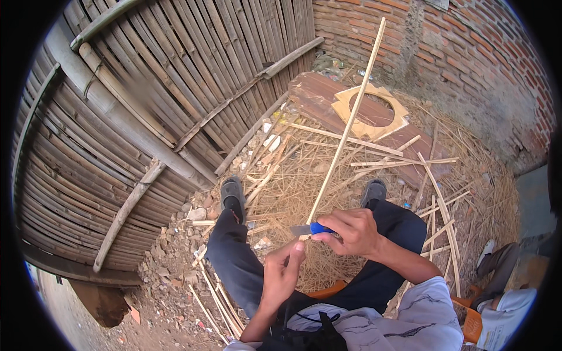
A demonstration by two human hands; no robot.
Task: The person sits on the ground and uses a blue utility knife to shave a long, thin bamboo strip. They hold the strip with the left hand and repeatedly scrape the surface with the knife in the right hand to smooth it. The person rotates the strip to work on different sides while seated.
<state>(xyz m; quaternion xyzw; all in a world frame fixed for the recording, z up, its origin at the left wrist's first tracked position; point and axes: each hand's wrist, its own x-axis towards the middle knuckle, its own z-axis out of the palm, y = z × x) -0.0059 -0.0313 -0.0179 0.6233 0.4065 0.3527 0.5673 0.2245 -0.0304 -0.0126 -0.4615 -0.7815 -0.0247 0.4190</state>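
Note:
My left hand pinches the near end of a long, pale bamboo strip, which slants up and away from me toward the brick wall. In my right hand is a knife with a blue handle. Its short grey blade points left and lies across the strip just beyond my left fingertips. My right fingers wrap round the handle. Both hands are close together between my knees.
Several cut strips lie on the straw-covered ground at right, more at lower left. A wooden frame with a round hole rests on a brown board. A bamboo fence and a brick wall border the spot. Another person sits at right.

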